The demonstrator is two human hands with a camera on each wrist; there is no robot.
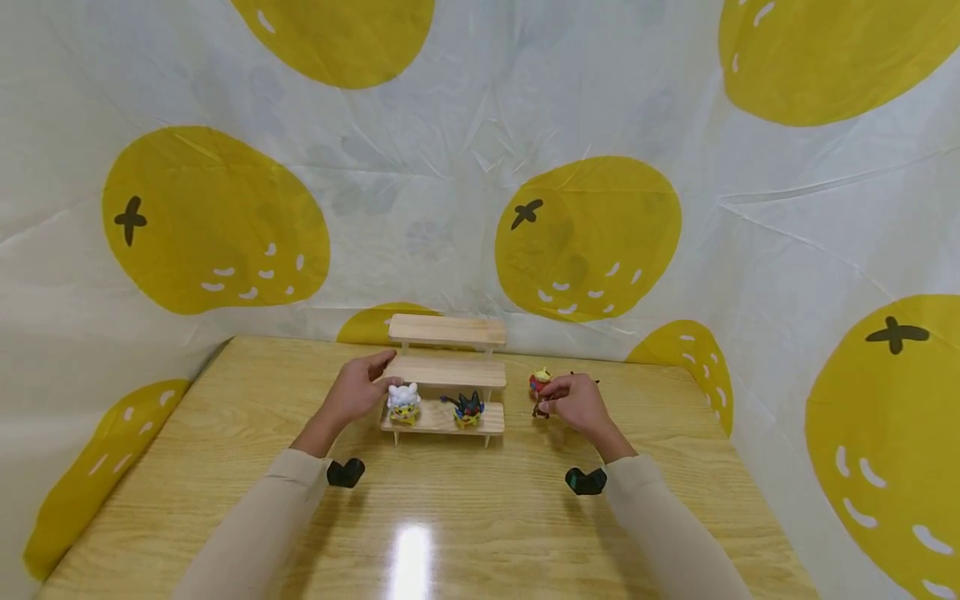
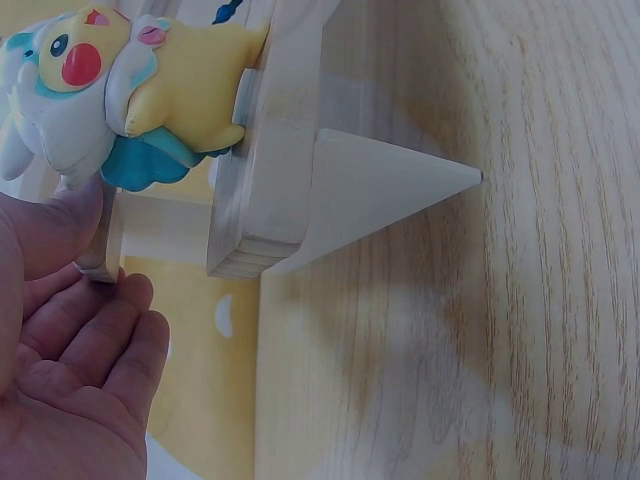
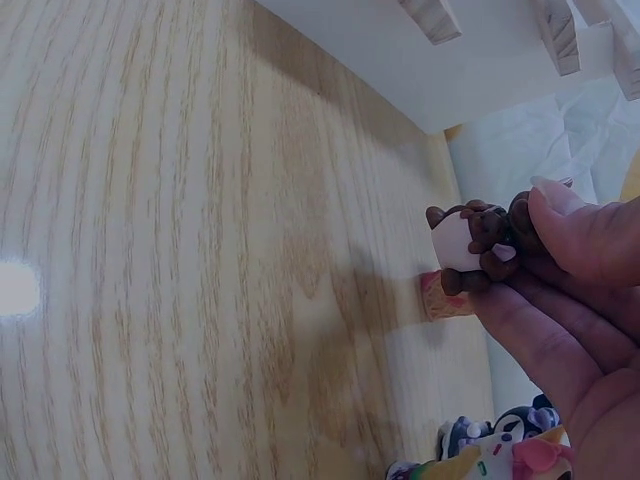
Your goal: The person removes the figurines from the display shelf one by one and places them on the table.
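A three-tier wooden display stand [image 1: 446, 372] stands on the table. My left hand [image 1: 358, 390] pinches the left end of its middle shelf, the thumb above and fingers below in the left wrist view. On the lowest shelf sit a yellow figurine with a white hood [image 2: 185, 85] and a yellow figurine with a black, spiky hood [image 1: 469, 409]. To the right of the stand, my right hand [image 1: 576, 402] pinches a small brown figurine with a pale round part [image 3: 470, 245] between thumb and fingers. It is held above the table; its face is hard to make out.
Behind the right hand stands a yellow and red figurine [image 1: 540, 381]. More figurines [image 3: 500, 445] show at the bottom of the right wrist view, partly cut off. A fruit-printed cloth [image 1: 420, 208] hangs behind the wooden table [image 1: 480, 517].
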